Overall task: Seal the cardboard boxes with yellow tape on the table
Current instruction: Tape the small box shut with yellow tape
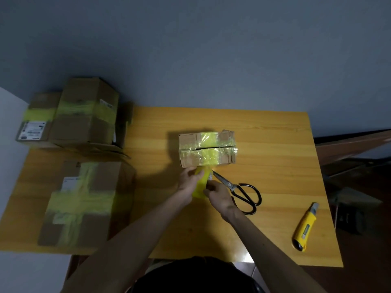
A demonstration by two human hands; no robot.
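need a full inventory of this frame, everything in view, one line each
small box: 1, brown, yellow tape band across its top, table centre
tape: 1, yellow, from the small box's near edge into both hands
scissors: 1, black handles, on the table right of the hands, tips toward the tape
knife: 1, yellow, table near right
big box: 1, brown, crossed yellow tape, near left
stacked boxes: at least 2, brown, yellow tape, far left
table: 1, yellow wood
wall: 1, grey-blue, behind the table
left hand: 1, grips the tape
right hand: 1, pinches the tape
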